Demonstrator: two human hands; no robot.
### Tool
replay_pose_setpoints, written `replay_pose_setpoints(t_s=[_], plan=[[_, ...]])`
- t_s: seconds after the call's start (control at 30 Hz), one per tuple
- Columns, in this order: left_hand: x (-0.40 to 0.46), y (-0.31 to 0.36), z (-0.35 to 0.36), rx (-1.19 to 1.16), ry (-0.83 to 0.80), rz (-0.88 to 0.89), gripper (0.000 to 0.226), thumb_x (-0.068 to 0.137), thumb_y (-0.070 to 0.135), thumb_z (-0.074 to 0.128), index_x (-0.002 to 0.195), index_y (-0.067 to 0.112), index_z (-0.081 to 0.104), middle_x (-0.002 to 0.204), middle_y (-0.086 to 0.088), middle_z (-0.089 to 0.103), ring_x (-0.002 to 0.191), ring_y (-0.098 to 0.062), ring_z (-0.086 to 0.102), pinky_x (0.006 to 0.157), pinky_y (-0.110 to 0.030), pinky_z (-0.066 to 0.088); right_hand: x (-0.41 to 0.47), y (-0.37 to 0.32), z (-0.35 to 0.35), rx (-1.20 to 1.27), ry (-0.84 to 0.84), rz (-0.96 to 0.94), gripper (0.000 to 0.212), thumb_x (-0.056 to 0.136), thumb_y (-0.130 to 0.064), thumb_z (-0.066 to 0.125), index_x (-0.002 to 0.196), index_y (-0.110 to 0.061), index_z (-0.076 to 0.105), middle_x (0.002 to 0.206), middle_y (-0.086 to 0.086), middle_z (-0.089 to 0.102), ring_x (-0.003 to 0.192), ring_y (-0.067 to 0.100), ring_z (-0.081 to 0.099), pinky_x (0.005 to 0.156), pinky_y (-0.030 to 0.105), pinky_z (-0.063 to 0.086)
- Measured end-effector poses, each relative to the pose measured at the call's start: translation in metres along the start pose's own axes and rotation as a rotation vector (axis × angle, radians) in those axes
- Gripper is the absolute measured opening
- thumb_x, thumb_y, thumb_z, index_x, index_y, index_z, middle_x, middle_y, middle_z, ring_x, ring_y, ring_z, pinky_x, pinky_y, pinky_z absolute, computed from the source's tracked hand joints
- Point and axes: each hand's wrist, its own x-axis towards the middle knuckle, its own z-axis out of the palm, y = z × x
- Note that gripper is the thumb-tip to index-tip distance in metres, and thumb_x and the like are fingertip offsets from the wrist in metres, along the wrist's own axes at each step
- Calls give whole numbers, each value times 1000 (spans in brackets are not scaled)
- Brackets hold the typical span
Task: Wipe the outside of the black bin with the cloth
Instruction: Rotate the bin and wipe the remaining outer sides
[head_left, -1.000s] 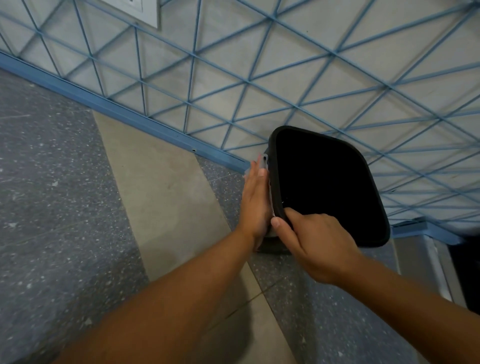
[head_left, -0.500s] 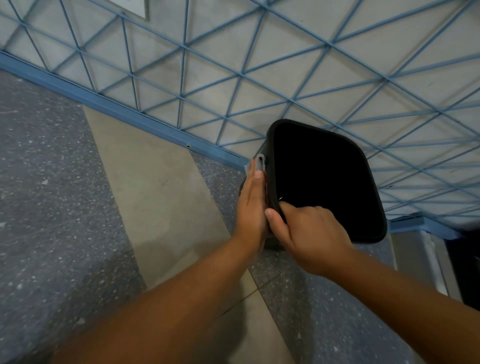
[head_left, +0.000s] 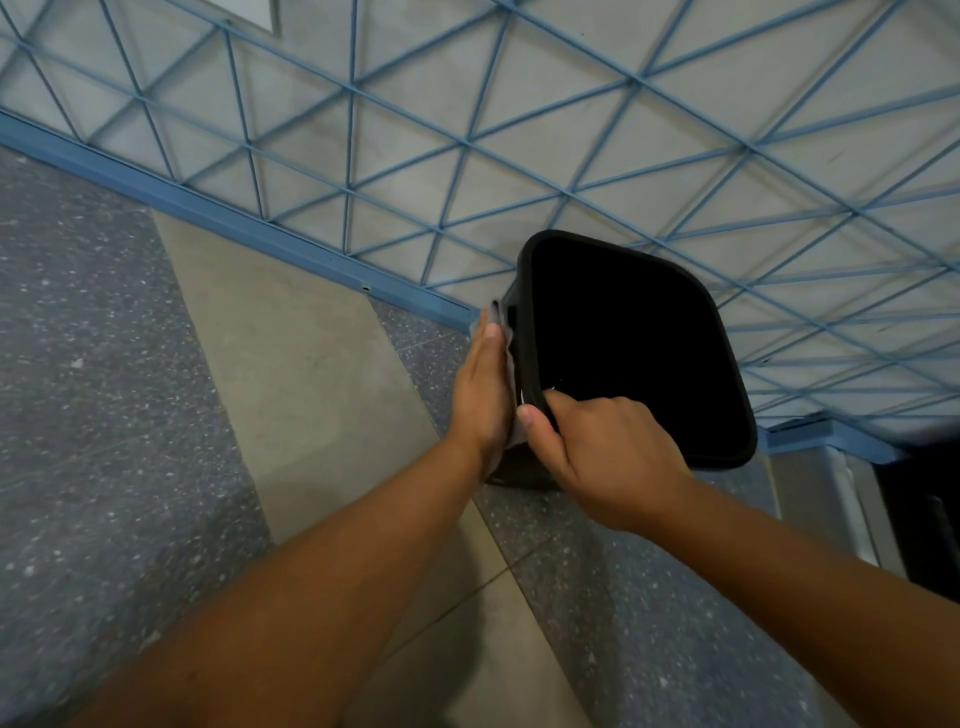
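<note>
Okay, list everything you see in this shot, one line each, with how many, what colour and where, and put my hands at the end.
black bin: one, black, on the floor against the wall, open top facing the camera.
cloth: one, pale grey, flat against the bin's left outer side, under the left hand.
wall: one, grey with a blue triangle grid, across the top.
skirting strip: one, blue, along the wall's foot.
floor: speckled grey and plain beige tiles, below.
left hand: one, fingers straight, presses the cloth on the bin.
right hand: one, grips the bin's near rim.
</note>
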Motion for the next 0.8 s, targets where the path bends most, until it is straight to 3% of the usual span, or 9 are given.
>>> replay_pose_setpoints(t_s=[0.17,0.27,0.43,0.57,0.63,0.73,0.8], plan=[[-10,-11,-3,62,-76,62,54,118,31,32,166,7,43,174,-15,43,166,-29,36,139,-51,26,1,0,1,5,-17,1,62,90,-58,0,90,-24,53,71,2,64,63,22,62,63,40,51],[3,-3,-3,32,-34,14,54,119,29,33,166,5,42,173,-17,44,165,-30,38,138,-50,28,1,0,1,-7,-1,5,59,91,-57,2,87,-25,51,69,1,61,62,21,60,61,39,50],[-8,-13,-2,72,-55,82,54,118,34,34,166,12,44,174,-10,44,166,-26,37,139,-50,26,-1,-1,1,14,-20,9,60,90,-57,2,87,-25,53,71,1,63,62,21,61,62,39,51],[8,-13,-8,45,-12,-18,51,120,29,30,162,8,48,166,-17,53,160,-31,46,136,-53,31,-1,-1,0,-9,-10,-3,59,90,-57,1,89,-27,51,69,-1,61,59,19,58,59,38,50],[9,-6,-2,0,3,-5,51,119,36,35,160,11,52,164,-15,56,157,-30,49,135,-53,32,0,-1,1,-7,-10,0,60,90,-57,1,91,-26,52,71,0,62,61,20,60,61,39,50],[-6,-8,0,103,-4,73,71,103,57,39,163,20,51,169,-4,53,162,-24,42,138,-52,24,0,0,2,3,-14,-3,59,91,-56,2,92,-27,52,73,0,64,64,21,62,63,39,51],[-6,-13,-3,151,-9,74,66,110,52,37,164,17,48,170,-6,50,163,-22,41,139,-52,21,0,0,2,-4,-13,-8,57,91,-56,2,90,-27,51,73,0,64,64,20,61,62,38,50]])
